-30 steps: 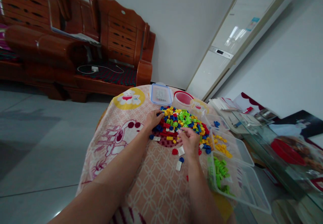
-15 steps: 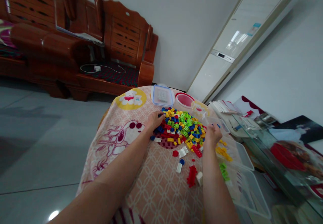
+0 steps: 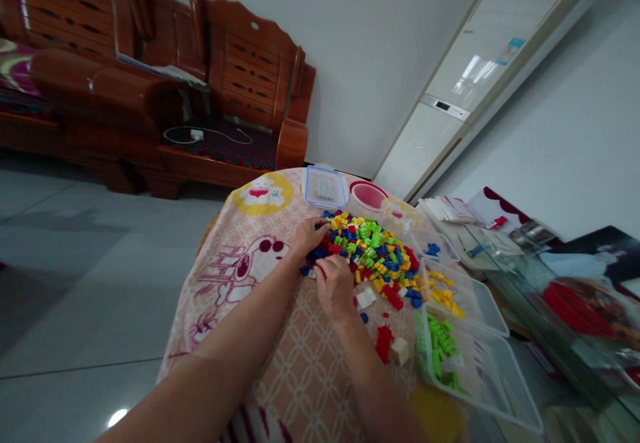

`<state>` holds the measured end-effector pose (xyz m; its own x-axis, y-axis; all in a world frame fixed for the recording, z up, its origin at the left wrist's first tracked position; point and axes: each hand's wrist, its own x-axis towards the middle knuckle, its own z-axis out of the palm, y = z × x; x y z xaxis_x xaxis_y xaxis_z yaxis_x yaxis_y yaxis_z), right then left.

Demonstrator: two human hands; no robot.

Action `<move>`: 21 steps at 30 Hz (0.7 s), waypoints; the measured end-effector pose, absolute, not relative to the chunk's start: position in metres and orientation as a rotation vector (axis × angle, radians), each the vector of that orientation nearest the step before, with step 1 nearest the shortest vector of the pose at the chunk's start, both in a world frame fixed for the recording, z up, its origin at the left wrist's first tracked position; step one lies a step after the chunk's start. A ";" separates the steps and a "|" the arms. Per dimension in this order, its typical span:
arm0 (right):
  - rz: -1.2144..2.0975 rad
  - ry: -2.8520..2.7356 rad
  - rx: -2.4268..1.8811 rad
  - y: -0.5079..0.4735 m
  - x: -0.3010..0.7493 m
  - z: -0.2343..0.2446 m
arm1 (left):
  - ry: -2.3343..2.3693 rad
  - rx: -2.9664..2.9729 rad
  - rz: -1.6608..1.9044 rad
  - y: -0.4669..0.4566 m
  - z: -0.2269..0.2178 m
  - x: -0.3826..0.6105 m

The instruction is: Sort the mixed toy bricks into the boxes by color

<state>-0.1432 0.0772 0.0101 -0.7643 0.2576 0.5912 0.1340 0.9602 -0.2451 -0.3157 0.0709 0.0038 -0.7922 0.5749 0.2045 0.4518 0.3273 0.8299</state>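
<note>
A heap of toy building bricks (image 3: 373, 246) in red, yellow, green, blue and white lies on the cloth-covered table. At the heap's left edge, my left hand (image 3: 307, 238) has its fingers curled round a dark blue brick, partly hidden by them. My right hand (image 3: 334, 284) is just nearer to me, fingers bent together at the heap's front left; whatever is in them is hidden. Beside the heap on the right, clear plastic boxes hold sorted bricks: blue bricks (image 3: 433, 250), yellow bricks (image 3: 447, 294) and green bricks (image 3: 441, 343). Loose red (image 3: 384, 343) and white pieces (image 3: 400, 350) lie in front.
At the table's far side are a blue-rimmed clear lid (image 3: 325, 188) and a red round container (image 3: 369, 195). A glass-topped stand (image 3: 525, 283) with papers adjoins the right. Wooden seats (image 3: 250, 83) stand behind on the left, and a tall white appliance (image 3: 450, 96) at the back.
My right hand has moved left from above the far clear box to the heap's front left. Blue bricks now show in that box. My left hand has stayed at the heap's left edge.
</note>
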 end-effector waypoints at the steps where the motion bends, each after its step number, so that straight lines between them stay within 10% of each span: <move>1: 0.173 -2.510 -0.273 0.071 -0.148 0.005 | 2.449 0.956 1.471 0.071 0.003 -0.316; 11: 0.007 -2.475 -0.285 0.050 -0.150 -0.011 | 2.418 0.990 1.489 0.069 0.002 -0.318; 21: 1.126 -1.648 -0.858 0.162 -0.108 0.029 | 2.429 0.995 1.488 0.069 0.004 -0.316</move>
<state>-0.1079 0.1620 0.0287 -0.3221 0.8965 0.3044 0.0421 0.3348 -0.9414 -0.3164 0.0693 0.0038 -0.7758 0.5900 0.2238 0.4674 0.2990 0.8319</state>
